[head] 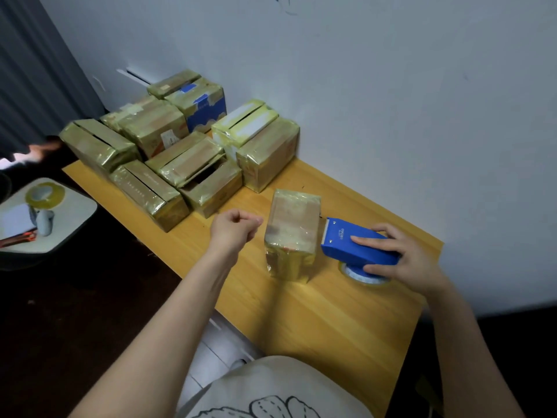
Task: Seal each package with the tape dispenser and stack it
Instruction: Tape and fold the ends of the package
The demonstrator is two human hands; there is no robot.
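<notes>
A small tape-wrapped package [291, 233] lies on the wooden table [331, 321] in front of me. Just right of it sits the blue tape dispenser [349, 242] with its toothed blade close to the package's right edge. My right hand [401, 257] grips the dispenser from the right, fingers over its top and thumb below. My left hand [233, 229] hovers left of the package as a curled fist holding nothing. Several taped packages [180, 146] are stacked at the table's far end against the wall.
A white stool [72, 218] at the left carries a spare roll of clear tape [45, 193], a notebook and a small grey object. A dark curtain hangs at the far left. The white wall runs along the table's right side.
</notes>
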